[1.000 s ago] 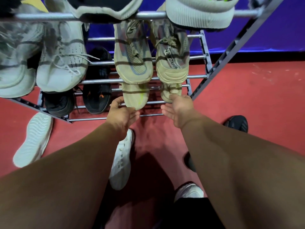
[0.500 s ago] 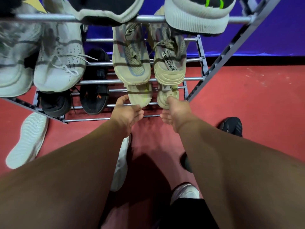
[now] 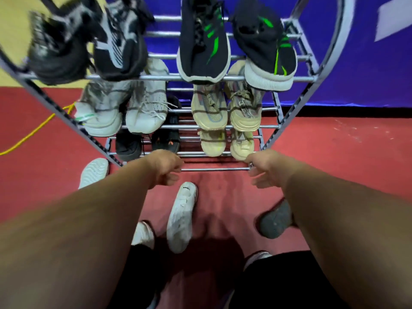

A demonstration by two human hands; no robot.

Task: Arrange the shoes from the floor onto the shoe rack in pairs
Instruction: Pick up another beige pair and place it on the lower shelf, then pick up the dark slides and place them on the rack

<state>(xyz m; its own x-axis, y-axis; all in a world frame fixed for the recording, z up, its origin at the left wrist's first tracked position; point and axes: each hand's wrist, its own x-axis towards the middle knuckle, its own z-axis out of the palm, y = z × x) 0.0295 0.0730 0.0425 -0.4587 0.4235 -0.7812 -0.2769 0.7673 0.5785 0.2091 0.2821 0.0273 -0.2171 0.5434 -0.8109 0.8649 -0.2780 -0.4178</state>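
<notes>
A grey metal shoe rack (image 3: 214, 169) stands on the red floor with pairs on its tiers. A cream pair (image 3: 211, 142) sits on the lowest tier at the right, beside a black pair (image 3: 128, 146). My left hand (image 3: 166, 169) and my right hand (image 3: 266, 171) hover just in front of the bottom bar, fingers loosely curled, holding nothing. On the floor lie a white shoe (image 3: 181, 217) between my arms, a white shoe sole-up (image 3: 93, 172) at the left, and a grey shoe (image 3: 275, 219) partly hidden by my right arm.
Higher tiers hold black-and-green shoes (image 3: 204, 43), tan shoes (image 3: 209, 108), white shoes (image 3: 145, 103) and black-and-white shoes (image 3: 118, 45). A yellow cable (image 3: 33, 132) runs over the floor at left. A blue wall (image 3: 356, 63) stands behind. My own feet (image 3: 142, 235) are below.
Both hands have let go of the cream pair on the bottom tier and drawn back toward me. My view has risen, showing the top tiers.
</notes>
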